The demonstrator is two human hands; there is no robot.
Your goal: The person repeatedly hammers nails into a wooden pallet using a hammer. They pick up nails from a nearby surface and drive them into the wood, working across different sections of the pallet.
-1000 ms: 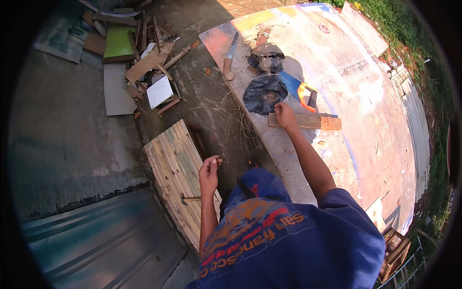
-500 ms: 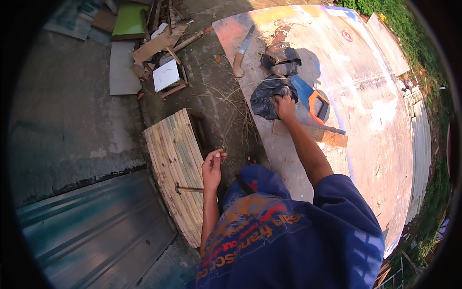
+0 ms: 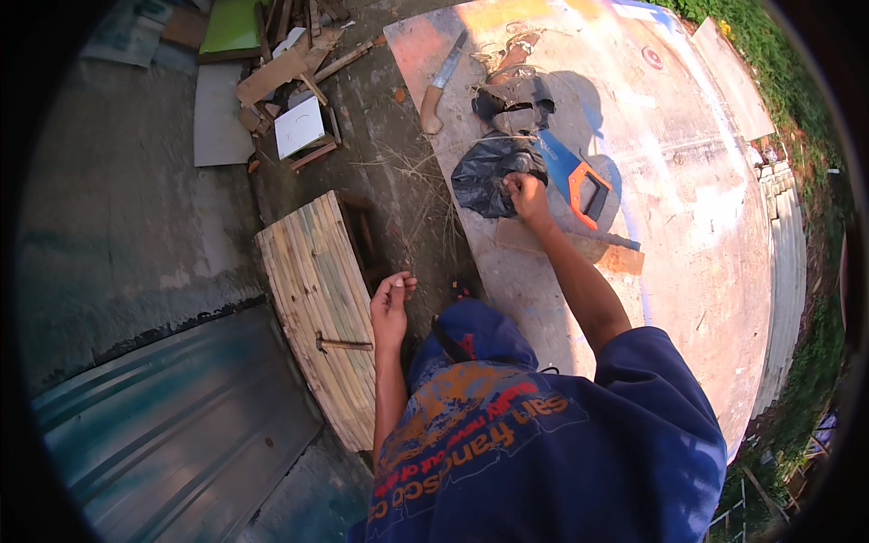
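One black plastic bag, right hand gripping, one handsaw beside

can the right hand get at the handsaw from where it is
Probably yes: the right hand rests at the black plastic bag, and the handsaw lies right beside it on the board, nothing between.

blk bag, blue-orange saw

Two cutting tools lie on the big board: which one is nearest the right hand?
The blue-bladed handsaw with the orange handle, just beside the right hand. The wooden-handled machete lies farther off, near the board's far edge.
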